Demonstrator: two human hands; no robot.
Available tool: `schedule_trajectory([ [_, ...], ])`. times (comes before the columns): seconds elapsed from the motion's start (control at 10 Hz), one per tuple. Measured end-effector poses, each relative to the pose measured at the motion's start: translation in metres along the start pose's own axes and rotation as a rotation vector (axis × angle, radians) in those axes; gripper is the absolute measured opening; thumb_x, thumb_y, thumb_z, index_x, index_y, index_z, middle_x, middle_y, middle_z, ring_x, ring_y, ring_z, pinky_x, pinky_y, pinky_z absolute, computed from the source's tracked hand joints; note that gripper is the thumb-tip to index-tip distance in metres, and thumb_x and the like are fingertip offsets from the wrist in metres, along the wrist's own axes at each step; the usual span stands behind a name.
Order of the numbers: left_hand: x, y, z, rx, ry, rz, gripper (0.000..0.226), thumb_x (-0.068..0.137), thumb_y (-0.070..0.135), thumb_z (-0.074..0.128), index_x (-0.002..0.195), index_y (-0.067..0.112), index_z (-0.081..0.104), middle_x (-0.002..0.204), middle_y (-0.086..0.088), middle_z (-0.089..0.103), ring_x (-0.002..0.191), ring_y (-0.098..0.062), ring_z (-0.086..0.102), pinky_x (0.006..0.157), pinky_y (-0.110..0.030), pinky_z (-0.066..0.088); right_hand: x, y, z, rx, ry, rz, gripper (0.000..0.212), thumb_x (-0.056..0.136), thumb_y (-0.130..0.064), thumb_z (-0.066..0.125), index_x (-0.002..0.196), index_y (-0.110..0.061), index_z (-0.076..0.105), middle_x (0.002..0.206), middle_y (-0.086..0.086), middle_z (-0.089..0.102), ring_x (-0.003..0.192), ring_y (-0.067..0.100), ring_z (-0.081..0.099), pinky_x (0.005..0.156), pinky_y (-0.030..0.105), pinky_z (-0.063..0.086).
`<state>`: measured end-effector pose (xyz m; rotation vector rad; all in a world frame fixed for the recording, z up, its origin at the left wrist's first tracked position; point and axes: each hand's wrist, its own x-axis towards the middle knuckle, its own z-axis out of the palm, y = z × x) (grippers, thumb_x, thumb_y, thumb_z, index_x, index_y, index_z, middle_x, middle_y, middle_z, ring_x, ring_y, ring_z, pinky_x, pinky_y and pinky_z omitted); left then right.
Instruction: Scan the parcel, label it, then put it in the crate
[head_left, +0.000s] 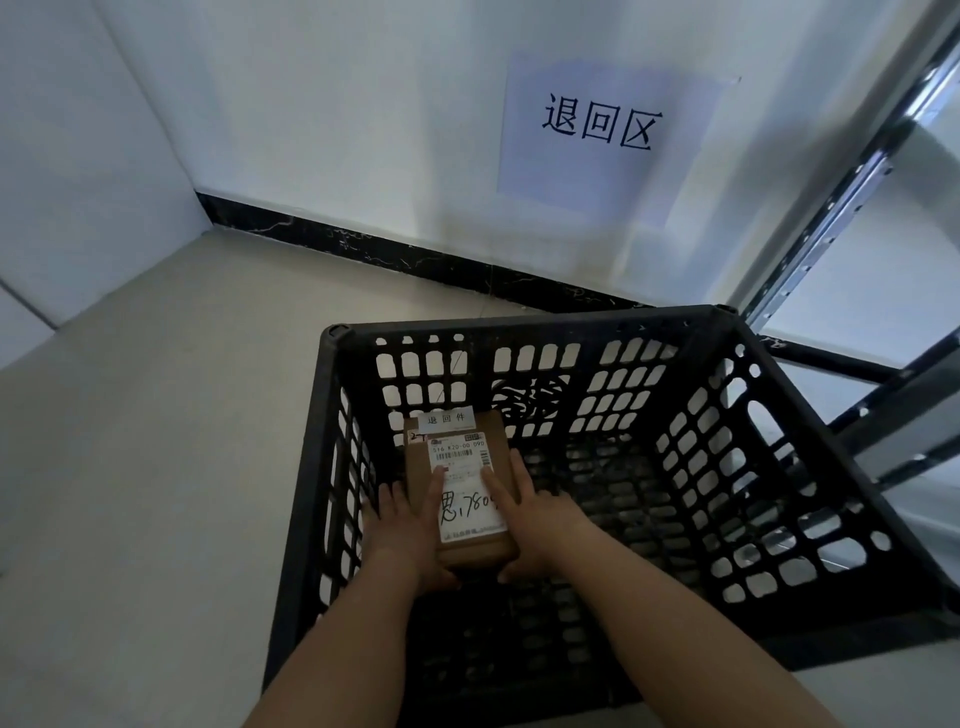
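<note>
A white wall (322, 119) rises behind a pale tiled floor (156, 415), with a dark marbled skirting (363, 247) along its foot and a metal shelving upright (852, 197) slanting down the right side. Taped to the wall is a paper sign (608, 140) printed with three large Chinese characters. On the floor stands a black perforated plastic crate (545, 325), open at the top. Both bare forearms reach down into it. Inside, toward the crate's left wall, is a small brown cardboard parcel (498, 441). The left hand (402, 530) grips its left side and the right hand (535, 512) its right, fingers curled around the edges, thumbs pressed on the white shipping label (462, 467). A small white sticker (445, 418) sits on the parcel's far end.
</note>
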<state>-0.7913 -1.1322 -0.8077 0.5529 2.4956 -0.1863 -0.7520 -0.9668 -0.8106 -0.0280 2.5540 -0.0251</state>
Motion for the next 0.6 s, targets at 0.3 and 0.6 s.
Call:
schedule_trajectory([
  [0.3, -0.042, -0.008, -0.059, -0.06, 0.08, 0.056, 0.115, 0.07, 0.08, 0.044, 0.143, 0.023, -0.025, 0.156, -0.017, -0.008, 0.143, -0.033, -0.007, 0.115, -0.053, 0.003, -0.039, -0.002, -0.046, 0.148, -0.027, 0.025, 0.119, 0.07, -0.059, 0.068, 0.147, -0.026, -0.016, 0.157, 0.006, -0.021, 0.145, 0.031, 0.008, 0.115, 0.055, 0.014],
  [0.6, -0.214, 0.001, -0.3, -0.07, 0.238, 0.017, 0.089, 0.086, 0.069, 0.029, 0.147, 0.019, -0.013, 0.157, -0.013, 0.005, 0.144, -0.029, 0.004, 0.115, -0.049, 0.011, -0.219, -0.006, -0.292, 0.106, 0.149, -0.065, 0.082, 0.09, -0.049, 0.048, 0.151, -0.016, 0.002, 0.16, 0.003, 0.002, 0.146, 0.023, 0.006, 0.118, 0.048, 0.012],
])
